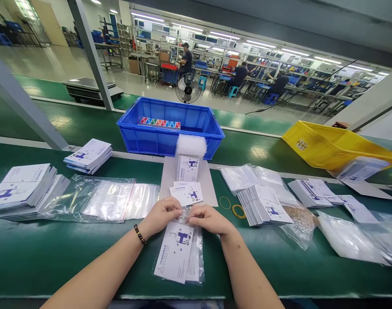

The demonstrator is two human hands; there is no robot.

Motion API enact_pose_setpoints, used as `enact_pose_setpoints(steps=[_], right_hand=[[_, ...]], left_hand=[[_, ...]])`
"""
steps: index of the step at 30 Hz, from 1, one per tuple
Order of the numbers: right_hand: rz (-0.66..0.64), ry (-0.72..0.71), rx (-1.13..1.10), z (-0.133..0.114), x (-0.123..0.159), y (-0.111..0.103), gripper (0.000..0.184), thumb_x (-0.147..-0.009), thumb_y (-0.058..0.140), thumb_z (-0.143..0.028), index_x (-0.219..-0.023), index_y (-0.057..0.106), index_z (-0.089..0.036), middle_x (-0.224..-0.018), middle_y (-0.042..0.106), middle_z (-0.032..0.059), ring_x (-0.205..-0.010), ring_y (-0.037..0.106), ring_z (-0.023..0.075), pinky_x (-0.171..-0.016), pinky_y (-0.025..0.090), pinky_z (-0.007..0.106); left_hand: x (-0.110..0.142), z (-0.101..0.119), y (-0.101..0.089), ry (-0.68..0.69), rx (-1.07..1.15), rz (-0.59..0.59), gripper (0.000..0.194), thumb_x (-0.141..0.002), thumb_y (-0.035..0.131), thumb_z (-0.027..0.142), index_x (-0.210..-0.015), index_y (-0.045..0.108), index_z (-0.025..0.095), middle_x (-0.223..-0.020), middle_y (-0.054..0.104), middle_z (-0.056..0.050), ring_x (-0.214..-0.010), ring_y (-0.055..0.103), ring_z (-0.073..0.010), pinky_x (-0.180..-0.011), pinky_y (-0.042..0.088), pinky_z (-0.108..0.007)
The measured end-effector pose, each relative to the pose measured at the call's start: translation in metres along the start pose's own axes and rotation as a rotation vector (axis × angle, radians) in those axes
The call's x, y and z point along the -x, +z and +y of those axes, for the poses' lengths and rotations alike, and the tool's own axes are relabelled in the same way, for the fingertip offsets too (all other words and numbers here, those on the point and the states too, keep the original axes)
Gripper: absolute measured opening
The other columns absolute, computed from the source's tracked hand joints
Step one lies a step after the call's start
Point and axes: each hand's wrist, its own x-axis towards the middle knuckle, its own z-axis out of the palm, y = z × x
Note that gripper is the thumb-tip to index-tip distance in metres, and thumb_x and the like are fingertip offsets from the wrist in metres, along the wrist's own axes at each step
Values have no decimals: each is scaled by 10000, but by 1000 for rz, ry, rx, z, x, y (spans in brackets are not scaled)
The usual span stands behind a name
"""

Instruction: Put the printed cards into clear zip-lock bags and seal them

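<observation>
A clear plastic bag (pixel 197 253) lies on the green bench in front of me with a white printed leaflet (pixel 175 253) inside it. My left hand (pixel 162 214) and my right hand (pixel 207 219) both pinch the bag's far open end, fingers closed on the plastic. Just beyond my hands a second white leaflet (pixel 187 193) rests on a grey sheet (pixel 167 178), and another leaflet (pixel 188 168) stands behind it under a white foam block (pixel 191 146).
Stacks of leaflets (pixel 20 191) (pixel 88 155) and a pile of clear bags (pixel 112 199) lie to my left. A leaflet stack (pixel 263 206), rubber bands (pixel 238 210) and more bags (pixel 350 240) lie right. A blue bin (pixel 170 137) and yellow bin (pixel 324 146) sit beyond; people work far off.
</observation>
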Motion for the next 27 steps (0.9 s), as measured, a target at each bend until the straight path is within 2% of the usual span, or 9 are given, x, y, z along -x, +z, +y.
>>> enact_pose_setpoints(steps=[3,5,7,11,14,22,27], right_hand=[[78,55,-113,3,-1,2,136,-706,565,-257,-774,641,-166,-717,582,10,-654,510,121,-617,394,245],[137,62,-169,4,-1,3,225,-692,574,-236,-908,603,-181,-712,554,-10,-626,487,105,-595,383,233],[162,77,-196,4,-1,4,300,-670,594,-223,-966,567,-182,-676,521,-27,-596,466,93,-579,373,225],[215,131,-142,2,-3,7,92,-659,584,-217,-719,575,-148,-631,512,-18,-589,453,96,-553,354,219],[268,95,-83,1,-5,10,90,-657,556,-186,-581,525,-149,-571,484,-30,-557,423,87,-533,331,212],[323,49,44,-5,-7,19,87,-669,551,-182,-587,546,-156,-606,521,-18,-594,457,103,-570,352,223],[283,48,104,-6,-6,22,111,-683,541,-177,-573,533,-159,-590,502,-23,-566,437,96,-541,342,215]], left_hand=[[0,2,-1,-169,139,-28,314,-594,660,281,-868,571,158,-837,572,-28,-645,551,-129,-605,448,-271],[0,3,-2,-239,168,-41,280,-598,653,295,-809,565,134,-706,585,-12,-597,543,-125,-563,431,-253],[0,4,-2,-242,117,-29,207,-615,626,309,-644,549,118,-559,550,8,-516,495,-104,-503,386,-223],[0,3,-1,-172,30,36,188,-609,609,290,-562,541,122,-511,525,23,-495,449,-90,-493,344,-207],[-1,0,-1,-128,19,26,179,-609,604,281,-549,542,125,-532,538,17,-527,463,-99,-525,356,-215],[2,3,4,-148,-11,-23,160,-633,583,286,-611,559,129,-576,550,11,-549,487,-110,-527,376,-220],[4,5,7,-102,-149,-74,152,-671,528,265,-593,546,136,-566,537,10,-541,473,-108,-515,363,-214]])
